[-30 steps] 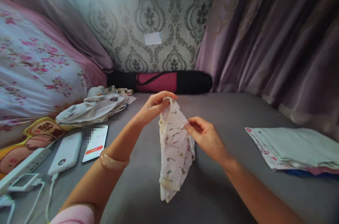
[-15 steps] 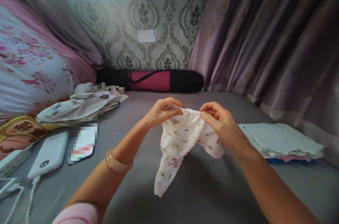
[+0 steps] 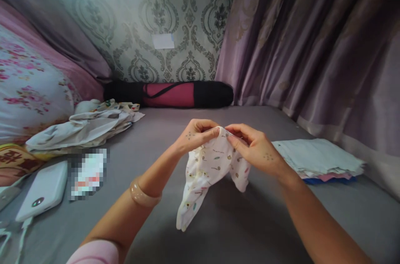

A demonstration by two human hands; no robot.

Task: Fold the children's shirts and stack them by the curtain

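A small white garment [image 3: 208,172] with a coloured print hangs above the grey bed sheet [image 3: 225,230]. My left hand [image 3: 195,135] pinches its top edge on the left. My right hand [image 3: 254,149] pinches the same edge just to the right, and the two hands are close together. The cloth droops below them, its lower end near the sheet. A pale bangle [image 3: 144,193] sits on my left wrist.
A stack of folded clothes [image 3: 315,160] lies at the right by the purple curtain [image 3: 312,47]. A loose heap of light clothes [image 3: 81,128] lies at the left beside a floral pillow [image 3: 28,89]. A white power bank [image 3: 42,191] and a phone [image 3: 87,172] rest front left. A black and pink roll [image 3: 170,94] lies against the wall.
My right hand rose from the garment's side to its top edge, then closed in towards my left hand. The garment spread out, then bunched. The view shifted right.
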